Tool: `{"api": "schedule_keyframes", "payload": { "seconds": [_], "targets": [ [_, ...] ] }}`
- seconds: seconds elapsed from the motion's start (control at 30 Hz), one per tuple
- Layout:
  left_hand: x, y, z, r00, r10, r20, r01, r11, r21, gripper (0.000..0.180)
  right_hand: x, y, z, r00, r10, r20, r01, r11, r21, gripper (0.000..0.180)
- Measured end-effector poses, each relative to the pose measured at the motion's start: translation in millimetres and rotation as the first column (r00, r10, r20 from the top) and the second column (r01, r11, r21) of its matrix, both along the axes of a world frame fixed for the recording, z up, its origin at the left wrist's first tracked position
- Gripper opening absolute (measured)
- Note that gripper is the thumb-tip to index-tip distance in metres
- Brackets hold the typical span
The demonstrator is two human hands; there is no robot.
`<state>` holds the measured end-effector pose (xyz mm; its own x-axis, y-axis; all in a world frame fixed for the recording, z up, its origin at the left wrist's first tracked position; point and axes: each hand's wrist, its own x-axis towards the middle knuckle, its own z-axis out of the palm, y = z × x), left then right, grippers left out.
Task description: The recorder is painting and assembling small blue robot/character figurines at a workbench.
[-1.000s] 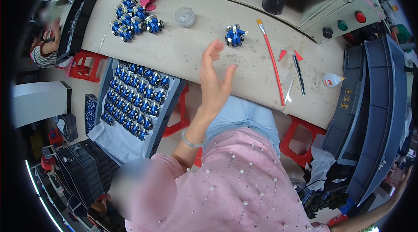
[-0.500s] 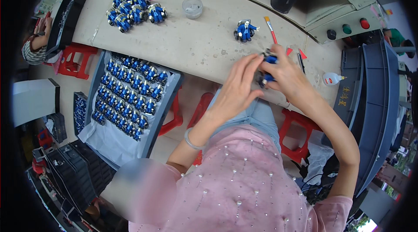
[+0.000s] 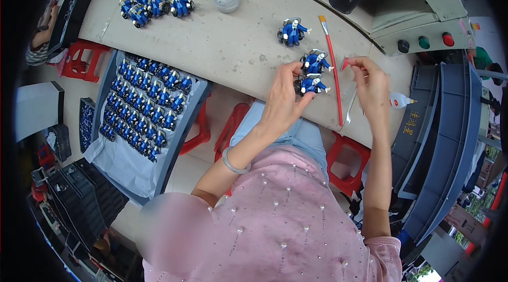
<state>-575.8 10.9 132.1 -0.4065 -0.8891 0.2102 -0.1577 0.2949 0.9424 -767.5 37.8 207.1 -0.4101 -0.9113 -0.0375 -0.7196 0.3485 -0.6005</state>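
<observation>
Two figures [image 3: 317, 63] are spanned on the table [image 3: 254, 33] by the left hand [image 3: 282, 94], thumb and fingers half parted; grip cannot be told. Red scrap [image 3: 345, 64] is met by right hand [image 3: 373, 88], fingertips nearly together; hold unclear.

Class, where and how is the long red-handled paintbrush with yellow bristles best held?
Probably by the handle's near end, pinched from above: the paintbrush lies flat, slim, bristles pointing away, and two blue-suited wheeled figurines crowd its middle from the left.

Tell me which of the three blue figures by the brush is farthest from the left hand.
The back figure, set apart; the left hand is at the two nearer figures.
</observation>
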Motion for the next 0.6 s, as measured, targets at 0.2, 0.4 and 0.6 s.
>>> {"api": "schedule_keyframes", "payload": {
  "seconds": [0.2,0.4,0.6],
  "targets": [
    [3.9,-0.1,2.2,0.987,-0.049,0.152,0.065,0.993,-0.102,0.054,18.4,8.5,-52.0,0.99,-0.01,-0.142,0.006,0.999,-0.033,0.032],
    [6.1,9.1,5.0,0.979,-0.019,0.204,0.062,0.976,-0.208,0.054,11.1,19.2,-18.5,0.999,-0.042,-0.014,0.042,0.999,-0.01,0.021],
    [8.9,7.6,9.1,0.981,-0.007,0.193,0.041,0.984,-0.172,0.057,1.2,75.5,38.4,0.946,-0.089,0.311,0.131,0.984,-0.116,0.047]
  ]
}}
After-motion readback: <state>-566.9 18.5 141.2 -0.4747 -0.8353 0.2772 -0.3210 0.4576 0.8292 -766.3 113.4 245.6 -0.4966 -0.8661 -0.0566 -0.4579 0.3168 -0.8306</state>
